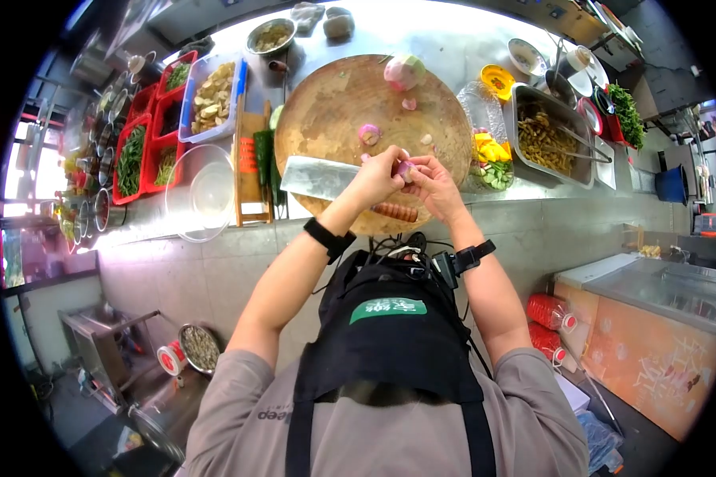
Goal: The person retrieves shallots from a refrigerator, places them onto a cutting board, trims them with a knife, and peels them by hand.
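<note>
Over the near part of a round wooden chopping board (326,99), my left hand (380,176) and my right hand (436,189) meet with bent fingers. Between their fingertips is a small purple onion piece (406,170), partly covered by the fingers. A cleaver (318,176) lies flat beneath my hands, its blade to the left and its wooden handle (395,211) to the right. Farther up the board sit a larger pink-and-white onion (404,71), a small purple onion (369,133) and a loose purple scrap (409,104).
Left of the board are green cucumbers (263,155), a clear round tub (200,191), a bin of sliced pale food (212,95) and red baskets (131,163) of greens. On the right stand a bag of cut vegetables (492,163) and a metal tray (541,163) of food.
</note>
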Motion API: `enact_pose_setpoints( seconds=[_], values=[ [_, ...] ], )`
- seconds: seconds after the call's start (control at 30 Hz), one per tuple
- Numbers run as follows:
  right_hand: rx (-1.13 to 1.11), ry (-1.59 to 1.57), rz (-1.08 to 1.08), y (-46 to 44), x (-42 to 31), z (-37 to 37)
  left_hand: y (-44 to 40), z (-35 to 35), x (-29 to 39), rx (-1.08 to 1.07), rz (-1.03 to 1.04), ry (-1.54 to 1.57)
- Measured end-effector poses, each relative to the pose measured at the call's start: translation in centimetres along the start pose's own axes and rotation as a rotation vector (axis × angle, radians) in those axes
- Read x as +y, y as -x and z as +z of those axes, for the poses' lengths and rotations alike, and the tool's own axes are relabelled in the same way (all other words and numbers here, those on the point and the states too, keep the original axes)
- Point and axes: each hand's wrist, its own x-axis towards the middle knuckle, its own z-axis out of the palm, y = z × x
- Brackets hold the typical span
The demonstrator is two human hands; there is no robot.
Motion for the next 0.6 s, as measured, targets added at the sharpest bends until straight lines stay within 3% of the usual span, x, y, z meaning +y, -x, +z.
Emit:
enact_pose_setpoints(
  seconds=[0.13, 0.2, 0.27, 0.3, 0.5, 0.6],
  values=[
    [0.012, -0.004, 0.062, 0.3, -0.3, -0.7, -0.9, -0.8, -1.4, 0.096, 0.119, -0.145],
    [0.040, -0.041, 0.076, 0.6, -0.4, -0.9, -1.1, -1.6, -1.5, 0.064, 0.041, -0.201],
    [0.066, -0.079, 0.093, 0.7, -0.4, -1.1, -1.1, -1.7, -1.9, 0.153, 0.315, -0.309],
    [0.071, -0.101, 0.112, 0.7, -0.4, -1.2, -1.0, -1.6, -2.1, 0.153, 0.315, -0.309],
    [0.060, -0.093, 0.151, 1.1, -1.3, -0.1, 0.7, -1.9, 1.5, -0.094, 0.335, -0.187],
    [0.033, -0.060, 0.174, 1.3, -1.9, 0.6, 1.2, -2.0, 2.6, -0.119, 0.428, -0.335]
  ],
)
